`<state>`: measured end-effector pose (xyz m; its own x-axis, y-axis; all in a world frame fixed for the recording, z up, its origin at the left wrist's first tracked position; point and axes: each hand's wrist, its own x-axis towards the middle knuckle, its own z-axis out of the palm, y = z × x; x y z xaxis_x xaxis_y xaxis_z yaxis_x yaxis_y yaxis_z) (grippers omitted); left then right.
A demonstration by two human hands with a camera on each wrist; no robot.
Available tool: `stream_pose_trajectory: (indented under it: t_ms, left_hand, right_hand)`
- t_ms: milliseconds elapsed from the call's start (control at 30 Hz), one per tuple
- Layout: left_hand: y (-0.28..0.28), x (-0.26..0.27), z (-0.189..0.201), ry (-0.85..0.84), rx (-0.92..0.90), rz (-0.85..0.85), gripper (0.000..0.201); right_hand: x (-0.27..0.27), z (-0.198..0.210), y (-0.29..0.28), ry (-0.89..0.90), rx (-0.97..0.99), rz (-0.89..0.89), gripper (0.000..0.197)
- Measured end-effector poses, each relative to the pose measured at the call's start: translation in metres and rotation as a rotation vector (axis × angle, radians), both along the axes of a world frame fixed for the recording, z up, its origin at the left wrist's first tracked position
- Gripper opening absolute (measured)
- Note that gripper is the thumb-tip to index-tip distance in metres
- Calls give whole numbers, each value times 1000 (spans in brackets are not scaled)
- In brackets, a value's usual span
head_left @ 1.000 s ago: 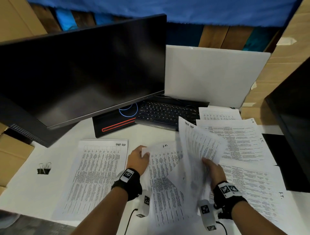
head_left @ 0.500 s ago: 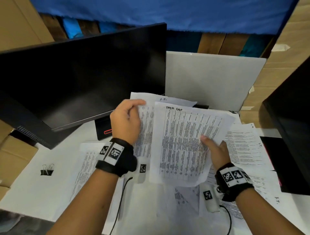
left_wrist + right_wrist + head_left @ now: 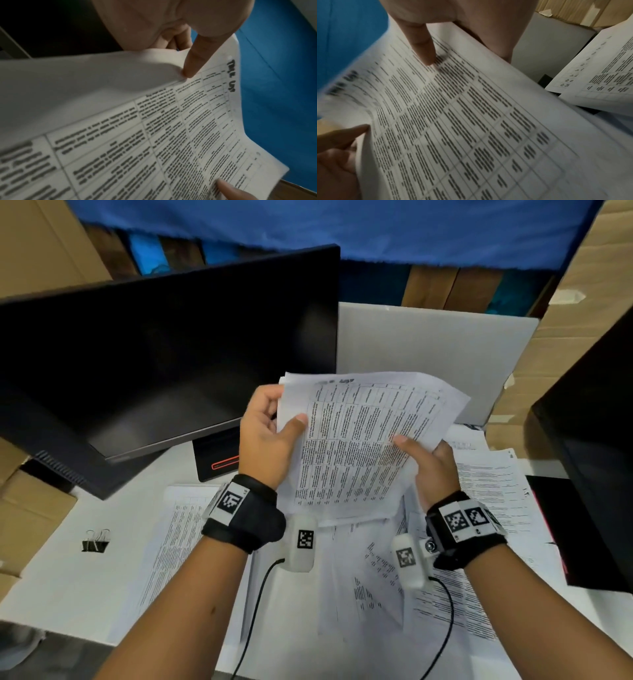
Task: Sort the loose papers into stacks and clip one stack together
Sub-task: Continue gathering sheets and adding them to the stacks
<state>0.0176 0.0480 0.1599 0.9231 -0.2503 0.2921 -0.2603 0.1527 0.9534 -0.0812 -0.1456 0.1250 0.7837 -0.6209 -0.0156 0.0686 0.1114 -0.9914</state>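
Hands: our left hand [image 3: 267,436] and right hand [image 3: 432,467] pinch the held sheets [image 3: 359,440] above the desk.
Wrist views: handwritten heading, perhaps "Task List".
Orientation: long axis upright, top tilted right.
Head view: binder clips [image 3: 96,541] far left.

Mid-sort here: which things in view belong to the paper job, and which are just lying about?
Job:
- held sheets, gripped by left hand and right hand
- loose papers on the desk
- left sheet, lying flat
- binder clips, untouched

Lying about:
- monitor
- white board
- cardboard boxes
- blue cloth
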Motion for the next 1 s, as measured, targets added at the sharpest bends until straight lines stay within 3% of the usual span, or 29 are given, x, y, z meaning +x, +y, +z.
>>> stream_pose_trajectory:
  t_ms: [133,233,300,367,467,600,767,1000]
  left_hand:
    - [1,-3,-14,90,-30,30,54]
    - [4,-10,-32,173,33,48,50]
    - [7,-14,-42,196,86,86,43]
    - [8,-16,-47,191,127,111,36]
    - [7,-17,-40,149,124,127,28]
    - [8,-9,-28,106,28,259,35]
    - [18,2,-31,186,-60,381,35]
    - [14,-6,-25,147,-73,217,29]
  right_hand:
    - [2,-10,6,-5,15,-67,51]
    - [-1,-21,15,49,-8,-80,60]
    - [-3,-26,22,123,-15,-60,52]
    - [-6,-27,27,178,-40,-65,32]
    - [-6,-16,32,124,-124,-45,15]
    - [-2,2,32,17,-213,8,13]
    - [-4,-12,27,146,-406,162,18]
    - [-1,-16,35,80,-220,22,21]
